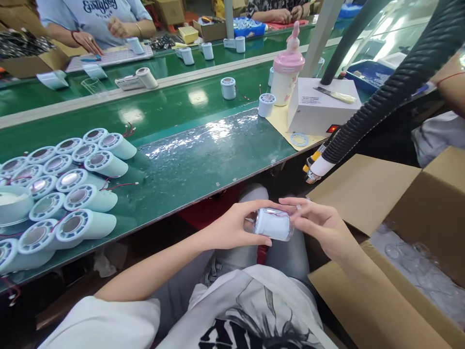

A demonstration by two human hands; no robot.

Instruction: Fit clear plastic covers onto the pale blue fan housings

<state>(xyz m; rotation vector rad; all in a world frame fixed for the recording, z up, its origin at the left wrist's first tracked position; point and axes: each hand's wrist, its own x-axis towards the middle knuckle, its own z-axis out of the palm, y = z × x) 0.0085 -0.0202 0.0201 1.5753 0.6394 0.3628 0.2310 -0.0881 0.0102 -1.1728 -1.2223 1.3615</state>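
Observation:
Above my lap, a light-blue cylindrical motor housing [273, 224] sits inside a clear plastic cover, lying on its side. My left hand [241, 224] wraps round its left end, thumb below and fingers above. At the other end, the fingers of my right hand [319, 220] press against the rim of the clear cover. A small pale bit shows by the right fingertips, too small to name. On the bench to the left stand many similar light-blue housings [78, 198] with red and dark wires, packed in rows.
A green bench [181, 179] spans the front, with a conveyor behind it. At right are a white box device [319, 104], a pink-topped bottle [286, 72] and a hanging black hose [385, 87]. An open carton [436, 208] holds clear plastic covers [417, 261]. Two people work across the line.

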